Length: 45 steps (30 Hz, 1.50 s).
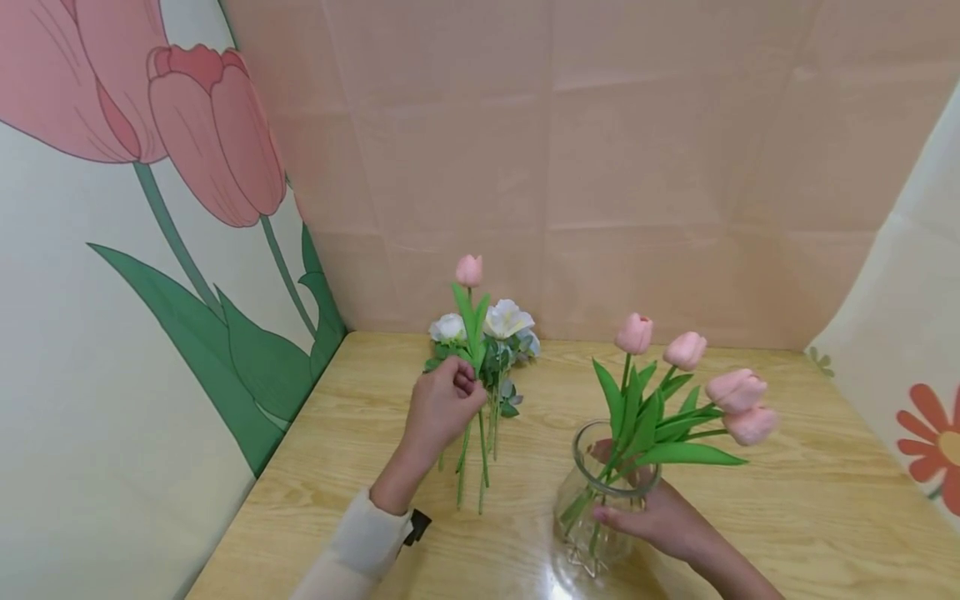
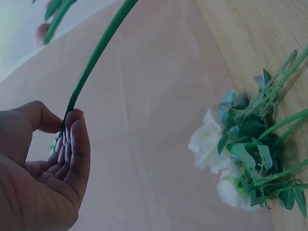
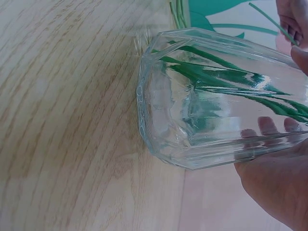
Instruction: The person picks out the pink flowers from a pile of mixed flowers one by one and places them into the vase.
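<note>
A single pink tulip (image 1: 469,272) stands upright in my left hand (image 1: 447,402), its green stem (image 2: 91,67) pinched between thumb and fingers in the left wrist view. My right hand (image 1: 663,518) grips a clear glass vase (image 1: 581,500) from its right side, fingers wrapped behind the glass. Several pink tulips (image 1: 635,334) lean out of the vase to the right, their stems (image 3: 211,79) showing through its wall in the right wrist view. Just beyond the left hand, white flowers (image 1: 508,319) with green leaves lie on the table.
The wood-grain table (image 1: 300,500) meets a plain pinkish backdrop (image 1: 637,167) at its far edge. On the left hangs a cloth printed with large tulips (image 1: 217,142). A flower-printed cloth (image 1: 922,333) borders the right side.
</note>
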Available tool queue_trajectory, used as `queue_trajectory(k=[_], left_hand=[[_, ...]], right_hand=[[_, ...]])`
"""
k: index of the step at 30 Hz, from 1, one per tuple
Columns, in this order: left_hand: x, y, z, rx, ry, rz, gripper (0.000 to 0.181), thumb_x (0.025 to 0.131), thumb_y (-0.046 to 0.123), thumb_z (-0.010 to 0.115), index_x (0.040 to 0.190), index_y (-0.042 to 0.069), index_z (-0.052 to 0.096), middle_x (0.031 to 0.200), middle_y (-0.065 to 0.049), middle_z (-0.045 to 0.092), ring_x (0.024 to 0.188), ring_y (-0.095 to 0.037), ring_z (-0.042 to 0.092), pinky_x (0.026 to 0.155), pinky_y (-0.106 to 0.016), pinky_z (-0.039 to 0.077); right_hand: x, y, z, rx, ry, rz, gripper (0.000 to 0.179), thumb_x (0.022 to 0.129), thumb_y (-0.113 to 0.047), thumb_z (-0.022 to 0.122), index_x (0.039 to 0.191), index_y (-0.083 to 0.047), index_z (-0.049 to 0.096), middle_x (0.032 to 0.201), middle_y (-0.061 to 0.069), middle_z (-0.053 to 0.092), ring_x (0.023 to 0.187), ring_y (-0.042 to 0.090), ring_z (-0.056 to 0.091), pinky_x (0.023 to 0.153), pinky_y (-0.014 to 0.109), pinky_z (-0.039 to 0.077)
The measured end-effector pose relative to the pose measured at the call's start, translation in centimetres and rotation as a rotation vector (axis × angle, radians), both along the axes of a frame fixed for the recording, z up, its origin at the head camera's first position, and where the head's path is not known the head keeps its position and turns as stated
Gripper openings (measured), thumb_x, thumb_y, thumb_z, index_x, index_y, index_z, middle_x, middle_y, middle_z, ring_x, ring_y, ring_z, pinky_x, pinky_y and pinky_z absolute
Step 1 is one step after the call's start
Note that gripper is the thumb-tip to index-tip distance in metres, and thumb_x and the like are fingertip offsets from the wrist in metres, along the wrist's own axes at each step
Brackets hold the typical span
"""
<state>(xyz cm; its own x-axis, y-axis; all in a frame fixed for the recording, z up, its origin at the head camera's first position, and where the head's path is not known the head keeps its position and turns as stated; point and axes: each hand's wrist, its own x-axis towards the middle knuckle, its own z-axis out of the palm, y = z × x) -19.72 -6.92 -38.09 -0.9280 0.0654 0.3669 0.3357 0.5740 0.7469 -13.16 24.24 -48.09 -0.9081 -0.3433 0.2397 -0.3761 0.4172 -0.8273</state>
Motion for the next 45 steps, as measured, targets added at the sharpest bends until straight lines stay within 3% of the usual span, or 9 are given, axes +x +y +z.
queue_trajectory(k=[6,14,25,34,45], left_hand=[[0.5,0.9,0.2,0.008,0.001,-0.022,0.01,0.087,0.015,0.067,0.095,0.011,0.065,0.079,0.003,0.065,0.067,-0.006,0.062,0.061,-0.026,0.054],[1.2,1.8,0.7,0.019,0.021,-0.048,0.01,0.087,0.014,0.067,0.096,0.01,0.065,0.079,0.003,0.066,0.067,-0.005,0.063,0.061,-0.024,0.054],[1.8,2.5,1.2,0.038,0.036,-0.079,0.01,0.087,0.016,0.069,0.095,0.011,0.065,0.081,0.004,0.066,0.07,-0.005,0.063,0.064,-0.024,0.054],[2.3,3.5,1.6,0.061,0.051,-0.067,0.011,0.084,0.016,0.068,0.094,0.014,0.065,0.08,0.007,0.065,0.069,-0.004,0.062,0.064,-0.023,0.054],[2.8,5.2,2.7,0.111,0.077,-0.106,0.01,0.084,0.013,0.067,0.094,0.013,0.064,0.078,0.006,0.065,0.066,-0.003,0.061,0.062,-0.022,0.053]], right_hand=[[0.2,0.0,0.2,0.014,0.032,0.004,0.075,0.081,-0.018,0.083,0.143,-0.002,0.044,0.137,0.021,0.057,0.124,0.052,0.052,0.093,0.072,0.044],[-0.1,0.1,-0.1,-0.022,-0.023,0.018,0.071,0.084,-0.016,0.081,0.143,-0.004,0.044,0.14,0.021,0.055,0.128,0.051,0.047,0.095,0.072,0.042],[0.2,-0.1,0.2,-0.025,-0.012,0.04,0.073,0.084,-0.015,0.081,0.145,-0.002,0.042,0.14,0.023,0.054,0.128,0.053,0.048,0.093,0.074,0.041],[0.2,-0.1,0.2,-0.014,-0.015,0.028,0.072,0.084,-0.015,0.081,0.144,-0.003,0.043,0.139,0.024,0.055,0.127,0.053,0.049,0.094,0.073,0.042],[-0.2,0.0,0.0,-0.002,-0.009,0.003,0.074,0.083,-0.015,0.081,0.143,0.0,0.042,0.137,0.023,0.056,0.125,0.054,0.05,0.094,0.074,0.041]])
